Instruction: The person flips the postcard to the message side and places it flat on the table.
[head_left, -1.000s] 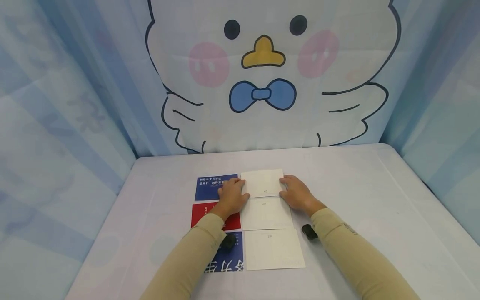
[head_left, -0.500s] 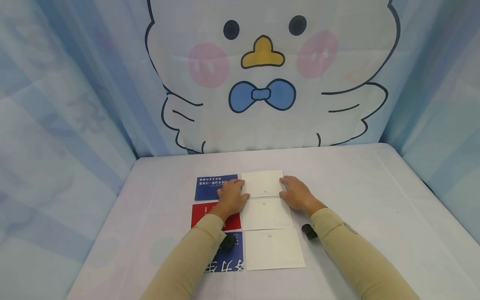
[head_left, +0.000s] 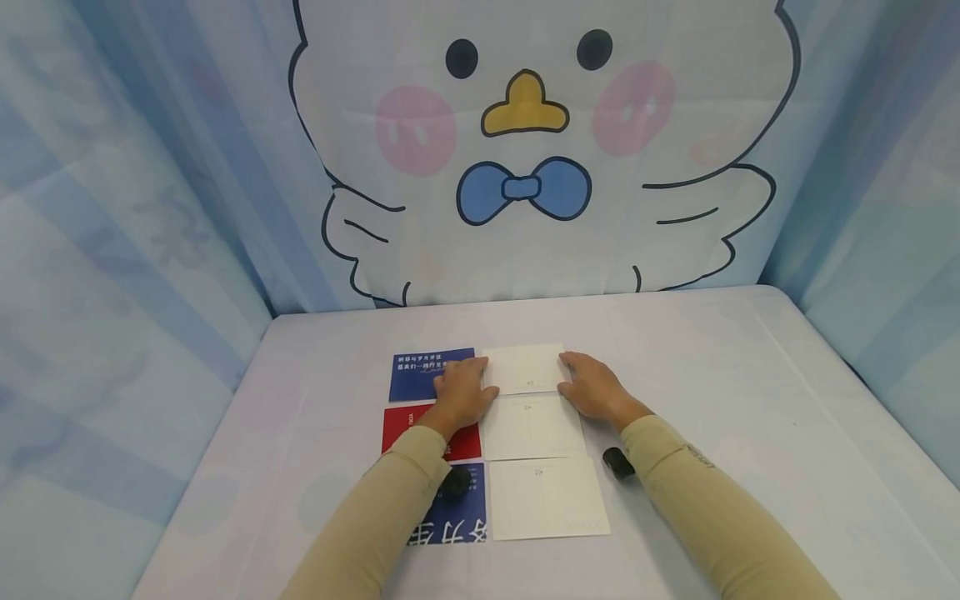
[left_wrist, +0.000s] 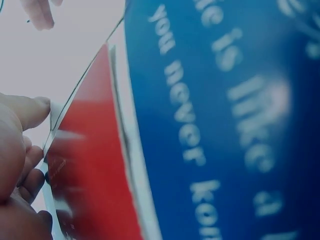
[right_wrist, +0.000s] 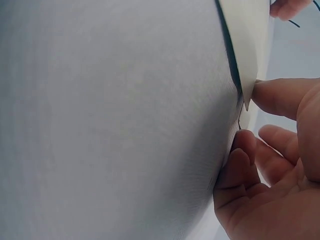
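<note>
In the head view, cream postcards lie face down in a column: a far one (head_left: 522, 369), a middle one (head_left: 531, 427) and a near one (head_left: 549, 498). The far postcard is held by its two side edges. My left hand (head_left: 461, 390) holds its left edge, partly over a blue card (head_left: 416, 383) and a red card (head_left: 405, 423). On the right edge sits my right hand (head_left: 594, 387). The right wrist view shows the right thumb (right_wrist: 277, 97) at a cream card's corner, with the other fingers curled below. In the left wrist view the left thumb (left_wrist: 32, 111) meets a pale edge.
Another blue card (head_left: 461, 521) with large white characters lies at the near left, partly under the left sleeve (head_left: 375, 517). A dark wrist camera (head_left: 618, 463) hangs by the right sleeve (head_left: 720, 508). A cartoon curtain (head_left: 525, 250) stands behind the white table (head_left: 750, 400).
The far cream postcard's back edge has come down slightly toward the table. Both hands have stayed almost in the same place.
</note>
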